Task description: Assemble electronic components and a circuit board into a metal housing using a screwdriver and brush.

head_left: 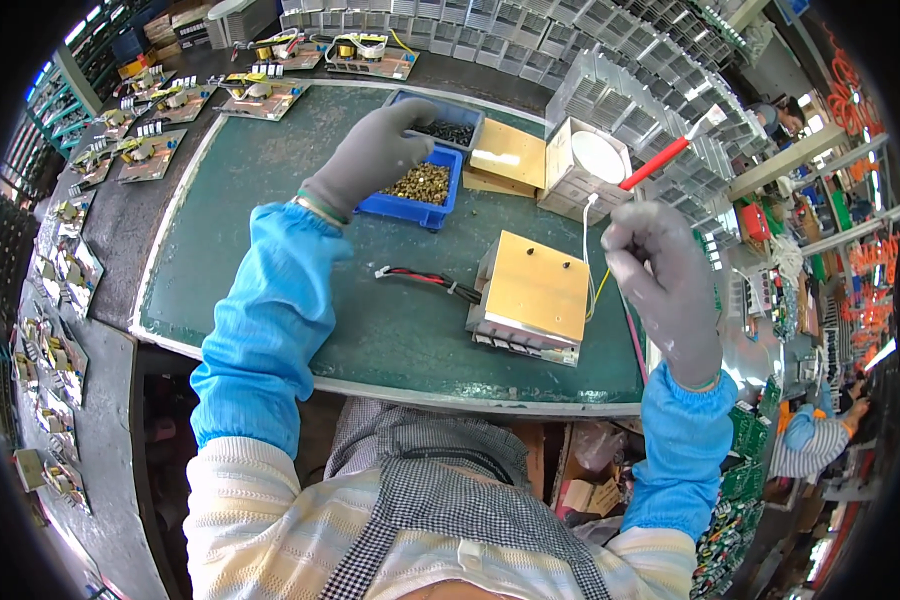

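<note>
My left hand (370, 150), in a grey glove, hovers at a blue bin (432, 213) of small brass-coloured parts (420, 184). Its thumb and fingers are apart, with nothing visible between them. Behind is another bin (478, 125) holding dark small parts (447, 132). My right hand (665, 280), also gloved, is raised with its fingers curled into a pinch. Whatever it holds cannot be made out. A red-handled brush (655, 164) slants just beyond those fingertips. Between my hands sits a metal unit (535, 295) with a yellowish top plate, two dark screws and red-black wires (420, 278).
A box with a round white container (598, 155) stands at the back right, beside yellowish plates (508, 155). Stacked metal housings (610, 95) rise behind it. Circuit boards (260, 97) line the dark bench at left. Other people (815, 440) work at far right.
</note>
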{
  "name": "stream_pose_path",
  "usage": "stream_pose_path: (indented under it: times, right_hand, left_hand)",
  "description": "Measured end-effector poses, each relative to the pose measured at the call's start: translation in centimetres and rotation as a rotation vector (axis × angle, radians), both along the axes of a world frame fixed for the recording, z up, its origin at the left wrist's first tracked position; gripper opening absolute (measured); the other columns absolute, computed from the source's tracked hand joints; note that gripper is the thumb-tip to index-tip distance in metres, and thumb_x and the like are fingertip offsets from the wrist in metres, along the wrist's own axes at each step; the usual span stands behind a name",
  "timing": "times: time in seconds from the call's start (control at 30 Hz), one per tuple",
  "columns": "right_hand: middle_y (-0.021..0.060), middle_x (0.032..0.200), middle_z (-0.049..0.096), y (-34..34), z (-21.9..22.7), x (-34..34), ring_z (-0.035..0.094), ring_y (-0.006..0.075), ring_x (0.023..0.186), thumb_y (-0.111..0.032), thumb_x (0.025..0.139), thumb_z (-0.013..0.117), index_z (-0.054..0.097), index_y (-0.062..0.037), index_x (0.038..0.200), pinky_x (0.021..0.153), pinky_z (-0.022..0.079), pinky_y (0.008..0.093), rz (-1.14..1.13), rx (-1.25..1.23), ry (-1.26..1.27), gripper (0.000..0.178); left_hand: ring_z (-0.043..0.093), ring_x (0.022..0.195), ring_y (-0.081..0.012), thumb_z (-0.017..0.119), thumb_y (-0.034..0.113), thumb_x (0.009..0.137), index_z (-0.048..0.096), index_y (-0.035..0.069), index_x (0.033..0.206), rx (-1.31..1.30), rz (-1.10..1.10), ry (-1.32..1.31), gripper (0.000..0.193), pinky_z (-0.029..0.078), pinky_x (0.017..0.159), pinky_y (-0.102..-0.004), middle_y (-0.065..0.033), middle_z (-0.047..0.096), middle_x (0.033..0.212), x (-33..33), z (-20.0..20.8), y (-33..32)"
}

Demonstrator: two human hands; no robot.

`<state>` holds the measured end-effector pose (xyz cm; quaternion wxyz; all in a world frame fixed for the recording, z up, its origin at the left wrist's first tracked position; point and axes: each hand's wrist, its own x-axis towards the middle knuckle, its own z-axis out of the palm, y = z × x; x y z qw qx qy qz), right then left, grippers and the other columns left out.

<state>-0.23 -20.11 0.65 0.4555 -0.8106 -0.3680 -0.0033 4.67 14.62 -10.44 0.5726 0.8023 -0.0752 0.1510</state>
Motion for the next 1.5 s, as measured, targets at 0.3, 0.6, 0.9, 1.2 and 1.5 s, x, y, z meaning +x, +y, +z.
stream_pose_path:
  times: [0.3,0.6,0.9,1.2,1.5]
  right_hand:
    - [0.0036,0.098,0.062,-2.2,-1.3,0.5,0.061,0.0099,0.092,0.007,0.093,0.059,0.062,-0.0012,0.120,0.083,0.052,0.0257,-0.035,-0.024,0.095,0.028]
    - [0.0032,0.099,0.062,-3.0,-2.2,1.5,0.060,0.0094,0.093,0.006,0.093,0.060,0.063,-0.0008,0.114,0.083,0.051,0.0253,-0.055,0.004,0.122,0.023]
    - [0.0031,0.100,0.069,1.0,-1.0,1.8,0.065,0.0100,0.093,0.003,0.093,0.063,0.064,0.0000,0.117,0.083,0.052,0.0245,-0.096,0.239,0.103,0.024]
    - [0.0095,0.094,0.074,4.8,-0.2,0.4,0.072,0.0137,0.088,-0.003,0.094,0.067,0.060,-0.0006,0.125,0.078,0.057,0.0281,-0.174,0.152,-0.129,0.032]
    - [0.0105,0.090,0.073,6.5,-0.6,-0.9,0.074,0.0182,0.085,0.000,0.092,0.068,0.061,-0.0024,0.122,0.074,0.058,0.0312,-0.070,0.033,-0.270,0.031]
  left_hand:
    - [0.071,0.102,-0.0382,0.070,0.031,0.083,0.077,0.005,0.109,1.191,0.095,0.538,0.037,0.056,0.090,-0.0461,-0.0191,0.074,0.111,12.1,0.2,-4.3]
    - [0.071,0.110,-0.0348,0.069,0.041,0.091,0.078,0.012,0.113,1.091,0.166,0.521,0.038,0.052,0.097,-0.0463,-0.0132,0.075,0.116,10.9,2.2,-4.3]
    - [0.052,0.071,-0.0088,0.053,0.050,0.105,0.069,0.008,0.095,-0.434,-0.341,0.340,0.046,0.044,0.067,-0.0237,0.0015,0.061,0.079,2.4,4.5,-6.9]
    - [0.051,0.071,-0.0109,0.047,0.051,0.107,0.066,0.008,0.091,-0.682,-0.567,0.369,0.049,0.043,0.067,-0.0257,-0.0009,0.060,0.079,-4.1,4.4,-10.0]
    - [0.051,0.079,-0.0078,0.051,0.059,0.103,0.067,0.004,0.105,-0.439,-0.352,0.280,0.057,0.043,0.074,-0.0247,0.0008,0.061,0.089,-8.1,5.7,-10.2]
